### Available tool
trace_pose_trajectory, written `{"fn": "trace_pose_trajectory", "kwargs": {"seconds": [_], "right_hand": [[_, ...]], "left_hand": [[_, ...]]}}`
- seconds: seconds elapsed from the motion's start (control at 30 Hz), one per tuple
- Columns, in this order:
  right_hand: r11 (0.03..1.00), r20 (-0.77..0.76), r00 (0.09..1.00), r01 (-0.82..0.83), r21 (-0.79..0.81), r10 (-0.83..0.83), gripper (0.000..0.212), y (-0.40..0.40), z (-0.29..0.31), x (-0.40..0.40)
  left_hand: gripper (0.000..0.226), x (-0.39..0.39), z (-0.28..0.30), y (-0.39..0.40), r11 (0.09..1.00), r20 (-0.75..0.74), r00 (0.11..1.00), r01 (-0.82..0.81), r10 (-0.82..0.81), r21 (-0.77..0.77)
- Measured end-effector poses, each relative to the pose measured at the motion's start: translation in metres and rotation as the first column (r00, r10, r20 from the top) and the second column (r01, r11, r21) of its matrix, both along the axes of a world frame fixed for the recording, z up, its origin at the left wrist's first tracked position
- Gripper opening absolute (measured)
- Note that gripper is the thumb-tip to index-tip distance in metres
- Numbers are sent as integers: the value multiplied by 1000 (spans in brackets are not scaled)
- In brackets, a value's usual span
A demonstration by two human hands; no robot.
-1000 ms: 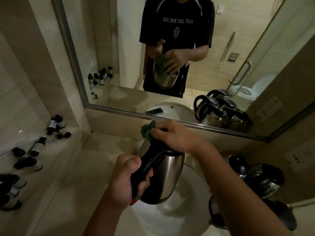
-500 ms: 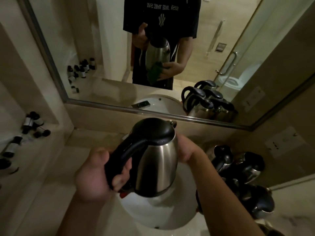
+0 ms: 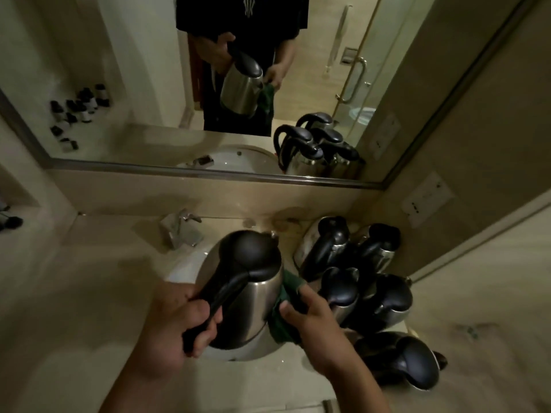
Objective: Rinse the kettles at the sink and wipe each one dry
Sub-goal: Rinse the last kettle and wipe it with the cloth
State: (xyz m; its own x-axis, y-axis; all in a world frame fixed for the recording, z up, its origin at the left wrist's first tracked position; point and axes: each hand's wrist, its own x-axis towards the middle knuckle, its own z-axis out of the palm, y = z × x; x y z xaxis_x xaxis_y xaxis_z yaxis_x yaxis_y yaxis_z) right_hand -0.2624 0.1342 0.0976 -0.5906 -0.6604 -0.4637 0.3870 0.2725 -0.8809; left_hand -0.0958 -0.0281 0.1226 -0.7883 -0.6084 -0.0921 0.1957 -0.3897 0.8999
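A steel kettle with a black lid and handle hangs over the white sink. My left hand grips its black handle. My right hand holds a green cloth against the kettle's right side. Several more steel kettles with black lids stand crowded on the counter to the right of the sink, and one lies nearest the front edge.
A chrome tap stands behind the sink. A wide mirror above the counter reflects a person with the kettle. Small dark bottles sit on a ledge at far left. A wall socket is at the right.
The kettle has been lowered and tilted over the sink. My right hand with the cloth has come from behind the kettle round to its right side. The view has dropped toward the counter.
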Motion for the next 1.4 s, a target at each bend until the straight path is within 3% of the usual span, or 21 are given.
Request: {"fn": "trace_pose_trajectory", "kwargs": {"seconds": [0.17, 0.43, 0.73, 1.0, 1.27, 1.4], "right_hand": [[996, 0, 997, 76, 43, -76, 41, 81, -20, -3], [972, 35, 973, 227, 62, -230, 40, 160, -67, -20], [965, -51, 970, 241, 101, -236, 32, 179, -107, -19], [961, -177, 958, 250, 121, -227, 7, 173, -135, -2], [951, -342, 933, 198, 236, -109, 13, 170, -146, 13], [910, -554, 829, 167, 381, 80, 27, 172, -141, 4]], "left_hand": [[44, -11, -25, 83, 998, 69, 996, 63, -61, -23], [52, -39, -83, 169, 985, 96, 984, 157, -150, -77], [47, -53, -152, 189, 967, 227, 970, 135, -84, -217], [40, -55, -198, 187, 978, 217, 971, 140, -104, -157], [40, -52, -220, 188, 985, 252, 965, 105, -68, -134], [37, -59, -223, 187, 985, 267, 963, 88, -47, -147]]}}
